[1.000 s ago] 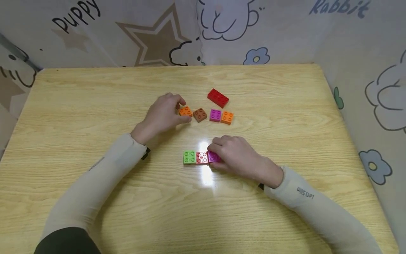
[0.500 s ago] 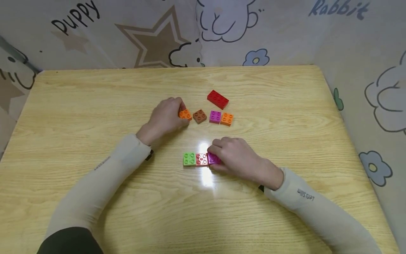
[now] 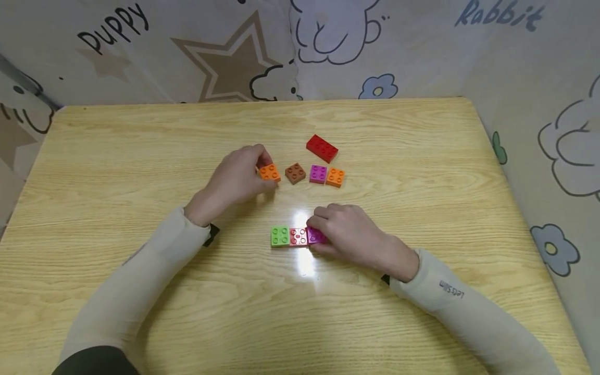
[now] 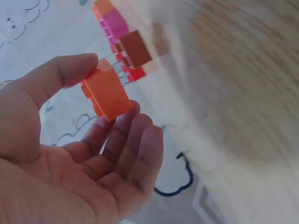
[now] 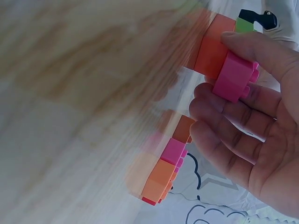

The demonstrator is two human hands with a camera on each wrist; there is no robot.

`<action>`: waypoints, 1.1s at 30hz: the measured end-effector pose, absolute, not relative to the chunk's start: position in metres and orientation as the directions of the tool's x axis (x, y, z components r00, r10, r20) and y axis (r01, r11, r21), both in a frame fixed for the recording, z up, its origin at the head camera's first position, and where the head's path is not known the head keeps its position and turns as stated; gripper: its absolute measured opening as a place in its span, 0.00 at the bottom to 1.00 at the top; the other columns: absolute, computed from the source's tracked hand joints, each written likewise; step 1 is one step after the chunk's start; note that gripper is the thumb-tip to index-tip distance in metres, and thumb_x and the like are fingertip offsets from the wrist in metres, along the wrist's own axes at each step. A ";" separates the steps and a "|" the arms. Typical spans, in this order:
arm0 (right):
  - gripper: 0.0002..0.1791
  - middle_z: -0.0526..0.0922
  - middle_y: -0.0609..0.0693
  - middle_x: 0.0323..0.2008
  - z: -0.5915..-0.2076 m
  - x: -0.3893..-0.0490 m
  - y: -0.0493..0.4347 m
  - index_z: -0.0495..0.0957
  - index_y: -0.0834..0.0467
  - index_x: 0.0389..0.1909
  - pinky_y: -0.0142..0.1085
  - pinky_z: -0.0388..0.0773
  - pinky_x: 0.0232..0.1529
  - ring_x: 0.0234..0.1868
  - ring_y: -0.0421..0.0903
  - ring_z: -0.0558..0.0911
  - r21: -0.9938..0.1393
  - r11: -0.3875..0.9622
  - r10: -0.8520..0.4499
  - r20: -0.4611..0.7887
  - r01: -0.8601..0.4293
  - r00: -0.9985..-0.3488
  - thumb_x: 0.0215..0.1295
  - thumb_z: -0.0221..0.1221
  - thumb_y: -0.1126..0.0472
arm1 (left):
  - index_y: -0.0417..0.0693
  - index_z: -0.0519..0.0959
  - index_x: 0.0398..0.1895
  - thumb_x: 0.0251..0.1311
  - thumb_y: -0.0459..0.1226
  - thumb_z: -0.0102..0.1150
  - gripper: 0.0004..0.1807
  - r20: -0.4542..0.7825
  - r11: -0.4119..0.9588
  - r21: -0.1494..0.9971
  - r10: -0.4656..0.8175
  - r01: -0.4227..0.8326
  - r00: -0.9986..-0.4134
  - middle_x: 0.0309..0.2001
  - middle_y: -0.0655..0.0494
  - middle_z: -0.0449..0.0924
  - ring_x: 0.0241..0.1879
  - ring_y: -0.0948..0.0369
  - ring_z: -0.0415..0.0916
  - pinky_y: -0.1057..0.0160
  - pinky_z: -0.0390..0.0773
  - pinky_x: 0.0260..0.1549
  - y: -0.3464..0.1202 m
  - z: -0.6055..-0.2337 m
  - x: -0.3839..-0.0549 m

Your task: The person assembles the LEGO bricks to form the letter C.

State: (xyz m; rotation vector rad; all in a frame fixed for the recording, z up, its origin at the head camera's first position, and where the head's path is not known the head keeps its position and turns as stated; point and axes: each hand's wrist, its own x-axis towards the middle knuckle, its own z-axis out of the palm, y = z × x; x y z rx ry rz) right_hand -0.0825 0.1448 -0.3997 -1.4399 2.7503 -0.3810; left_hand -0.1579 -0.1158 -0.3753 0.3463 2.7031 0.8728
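My left hand [image 3: 234,174] pinches a square orange toy brick [image 3: 269,172] between thumb and fingers, just left of a brown brick [image 3: 295,173]. In the left wrist view, the thumb and fingertips grip the ends of that orange brick [image 4: 108,93], its studs facing left. My right hand [image 3: 349,229] holds a purple brick [image 3: 315,235] at the right end of a short row. Beside it come a red brick [image 3: 298,236] and a light green brick [image 3: 279,236]. In the right wrist view, the thumb [image 5: 247,46] overlaps both the purple brick [image 5: 233,77] and the orange-red one [image 5: 214,49].
Behind the row lie a second purple brick [image 3: 318,174] and another orange brick [image 3: 335,177], side by side. A longer red brick [image 3: 322,148] sits at an angle behind them. The wooden table [image 3: 140,135] meets patterned walls at its back and right.
My left fingers have closed on the orange brick and drawn it slightly left, widening its gap to the brown brick. The right hand stays on the purple brick.
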 end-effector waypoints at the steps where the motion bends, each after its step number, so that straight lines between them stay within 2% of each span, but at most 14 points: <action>1: 0.18 0.81 0.47 0.32 -0.400 -0.082 0.145 0.86 0.61 0.41 0.39 0.81 0.32 0.30 0.44 0.77 -0.220 0.548 -0.811 0.098 -0.807 -0.578 0.64 0.78 0.52 | 0.36 0.80 0.56 0.63 0.37 0.78 0.23 -0.184 0.785 0.603 0.311 0.143 -0.932 0.53 0.42 0.82 0.52 0.46 0.78 0.46 0.77 0.57 -0.116 -0.374 -0.156; 13: 0.17 0.80 0.46 0.31 -0.401 -0.084 0.145 0.86 0.61 0.42 0.38 0.80 0.32 0.29 0.44 0.76 -0.224 0.551 -0.810 0.088 -0.804 -0.580 0.64 0.78 0.53 | 0.40 0.81 0.53 0.62 0.34 0.77 0.20 -0.163 0.719 0.668 0.395 0.194 -0.904 0.49 0.46 0.83 0.49 0.46 0.78 0.49 0.77 0.50 -0.115 -0.352 -0.127; 23: 0.17 0.78 0.46 0.30 -0.403 -0.084 0.144 0.85 0.61 0.41 0.38 0.79 0.30 0.28 0.44 0.75 -0.227 0.545 -0.811 0.103 -0.807 -0.576 0.63 0.79 0.53 | 0.41 0.82 0.51 0.57 0.34 0.81 0.21 -0.146 0.693 0.676 0.459 0.251 -0.876 0.47 0.49 0.85 0.50 0.46 0.79 0.49 0.78 0.52 -0.115 -0.347 -0.103; 33: 0.18 0.80 0.47 0.31 -0.400 -0.083 0.144 0.86 0.61 0.42 0.39 0.80 0.31 0.29 0.44 0.76 -0.227 0.556 -0.806 0.087 -0.799 -0.586 0.63 0.79 0.52 | 0.43 0.83 0.48 0.57 0.35 0.81 0.18 -0.143 0.695 0.661 0.487 0.283 -0.862 0.45 0.51 0.85 0.49 0.49 0.78 0.49 0.78 0.52 -0.114 -0.347 -0.093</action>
